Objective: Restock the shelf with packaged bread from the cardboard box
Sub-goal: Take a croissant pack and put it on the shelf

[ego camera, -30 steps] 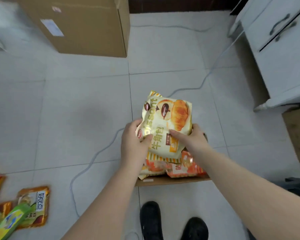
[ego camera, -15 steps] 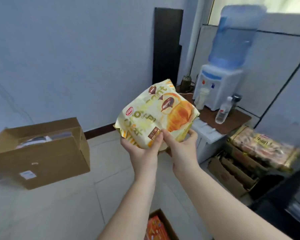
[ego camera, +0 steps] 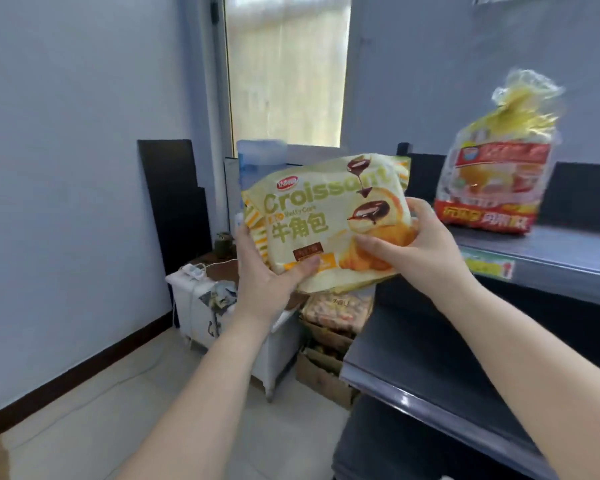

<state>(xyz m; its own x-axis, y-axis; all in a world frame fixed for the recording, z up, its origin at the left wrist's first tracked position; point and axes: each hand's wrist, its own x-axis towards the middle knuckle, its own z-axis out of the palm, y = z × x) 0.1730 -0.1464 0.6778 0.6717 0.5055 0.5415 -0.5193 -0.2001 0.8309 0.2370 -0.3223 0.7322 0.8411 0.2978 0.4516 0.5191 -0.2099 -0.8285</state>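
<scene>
Both hands, left hand (ego camera: 267, 285) and right hand (ego camera: 420, 247), gripping pale yellow plastic croissant packet (ego camera: 323, 220) by its ends, just beside dark metal shelf (ego camera: 548, 258) bearing red-labelled clear bread bag (ego camera: 496, 178).

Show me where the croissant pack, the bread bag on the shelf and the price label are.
croissant pack (ego camera: 312, 216), head view, printed front.
bread bag (ego camera: 496, 181), head view, front middle.
price label (ego camera: 487, 266), head view, middle of strip.

yellow croissant pack (ego camera: 326, 223), held beside shelf (ego camera: 541, 251)

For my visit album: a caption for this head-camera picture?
Both hands, left and right, hold a croissant pack beside a shelf.
</scene>
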